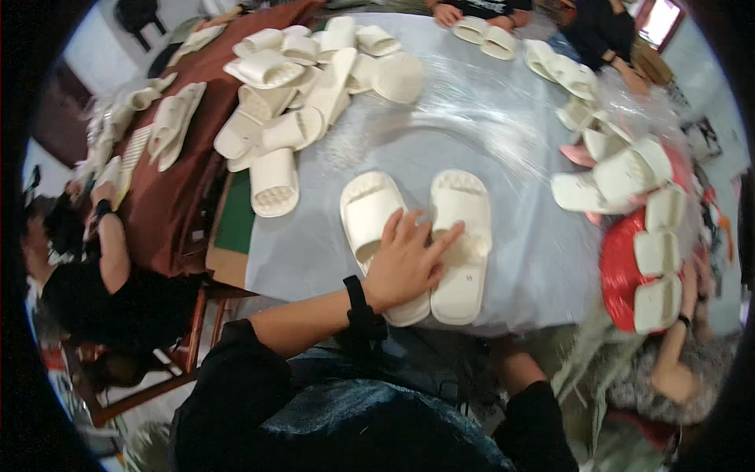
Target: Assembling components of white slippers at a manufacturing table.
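Two cream slide slippers lie side by side on the grey-covered table in front of me, toes away from me. My left hand (409, 256) reaches across them from the left, fingers spread. Its palm and wrist are over the left slipper (370, 206), while the fingertips reach the right slipper (462, 204); whether they press on it I cannot tell. Nothing shows in that hand's grasp. My right forearm (519, 371) is low beside the table's near edge, and the fingers of that hand are hidden.
A heap of cream slippers (275, 130) covers the table's far left. More slippers (602, 181) line the right side near a red plastic bundle (621, 271). Clear plastic film (472, 118) lies beyond the pair. Co-workers sit left, right and at the far edge. A brown-covered table (177, 193) stands left.
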`<state>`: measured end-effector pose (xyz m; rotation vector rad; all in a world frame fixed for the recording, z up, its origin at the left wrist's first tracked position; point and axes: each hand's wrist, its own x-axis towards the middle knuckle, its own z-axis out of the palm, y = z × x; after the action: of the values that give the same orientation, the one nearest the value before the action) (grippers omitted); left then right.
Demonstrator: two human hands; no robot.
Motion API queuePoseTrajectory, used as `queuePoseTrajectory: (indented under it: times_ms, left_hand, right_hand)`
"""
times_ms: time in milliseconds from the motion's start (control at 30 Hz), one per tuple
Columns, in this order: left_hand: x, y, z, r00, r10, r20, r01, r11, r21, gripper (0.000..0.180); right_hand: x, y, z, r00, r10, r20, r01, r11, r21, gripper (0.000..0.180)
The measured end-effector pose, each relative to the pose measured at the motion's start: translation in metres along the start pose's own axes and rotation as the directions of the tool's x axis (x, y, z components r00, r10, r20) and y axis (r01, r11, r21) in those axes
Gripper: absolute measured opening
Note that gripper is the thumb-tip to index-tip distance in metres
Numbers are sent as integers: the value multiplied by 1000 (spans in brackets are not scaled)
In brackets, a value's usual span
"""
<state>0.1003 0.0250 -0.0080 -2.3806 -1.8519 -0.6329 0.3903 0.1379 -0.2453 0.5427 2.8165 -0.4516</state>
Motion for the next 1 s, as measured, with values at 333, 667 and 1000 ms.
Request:
queuePoseTrajectory:
  times_ms: [333,667,1000]
  left_hand:
    - [-25,-19,-33,960,110,-257,-152,977,-148,56]
    - [-77,-67,-65,960,-84,-268,-66,860,-506,32]
    - [-98,-86,-83,945,-235,-230,86,851,-518,27]
  right_hand:
    - [-162,-172,-175,775,582,249,-618,612,494,26]
    - [-170,-230,-305,471,823,-317,1,359,933,12]
    - [-117,-205,-345,549,627,-552,268,493,827,14]
